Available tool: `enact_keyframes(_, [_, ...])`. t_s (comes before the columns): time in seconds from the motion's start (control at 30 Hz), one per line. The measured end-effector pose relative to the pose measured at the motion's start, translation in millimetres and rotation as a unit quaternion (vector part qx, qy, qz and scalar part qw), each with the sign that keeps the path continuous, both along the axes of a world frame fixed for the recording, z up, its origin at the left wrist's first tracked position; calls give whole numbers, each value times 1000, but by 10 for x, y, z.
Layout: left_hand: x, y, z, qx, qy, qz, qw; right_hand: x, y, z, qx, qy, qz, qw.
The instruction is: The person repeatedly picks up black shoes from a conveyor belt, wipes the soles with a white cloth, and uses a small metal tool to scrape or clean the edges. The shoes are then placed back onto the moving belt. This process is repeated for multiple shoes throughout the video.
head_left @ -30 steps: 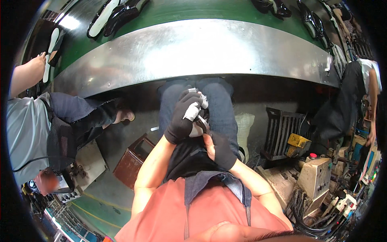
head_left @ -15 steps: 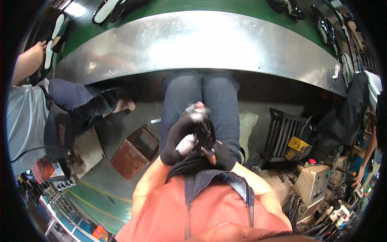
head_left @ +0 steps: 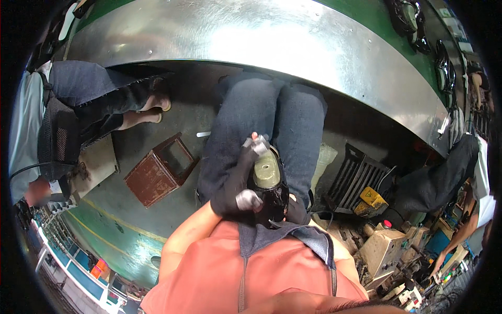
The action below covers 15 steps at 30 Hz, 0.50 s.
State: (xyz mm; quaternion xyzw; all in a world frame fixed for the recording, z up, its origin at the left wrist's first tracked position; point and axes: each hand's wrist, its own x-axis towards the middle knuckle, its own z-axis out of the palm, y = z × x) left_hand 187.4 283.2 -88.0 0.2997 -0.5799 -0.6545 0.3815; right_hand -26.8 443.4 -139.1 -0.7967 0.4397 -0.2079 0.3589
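Observation:
A glossy black shoe (head_left: 275, 201) lies over my lap, with the top of an olive-green shoe last (head_left: 267, 175) showing in its opening. A small round hole marks the last's flat top. My left hand (head_left: 234, 180), in a black glove with pale grey coverings on the finger ends, grips the shoe along its left side. One bare fingertip sticks out near the far end, and the thumb presses near the close end. Beside the shoe's right near side is my black-gloved right hand (head_left: 297, 210); its fingers are mostly hidden behind the shoe.
Ahead runs a shiny metal ledge (head_left: 209, 39) edging a green belt, with black shoes (head_left: 444, 68) on it at right. A brown stool (head_left: 157, 172) stands left, a dark slatted rack (head_left: 355, 175) and machine box (head_left: 386, 246) right. Other people sit on both sides.
My view has turned, and the bench shifts. The shoe has rolled so the green last top now faces up. My left hand has slid along its left side; my right hand is now more hidden.

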Motion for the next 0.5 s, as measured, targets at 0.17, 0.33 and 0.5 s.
enact_keyframes(0.17, [-196,-67,-575,209,115,-5,971,116,-60,-285,475,-296,-139,817])
enact_keyframes(0.33, [-208,-177,-410,199,81,-2,977,81,-281,-265,349,-222,-118,903])
enact_keyframes(0.5, [-226,-135,-281,205,92,9,974,169,-232,-341,365,-233,-167,886])
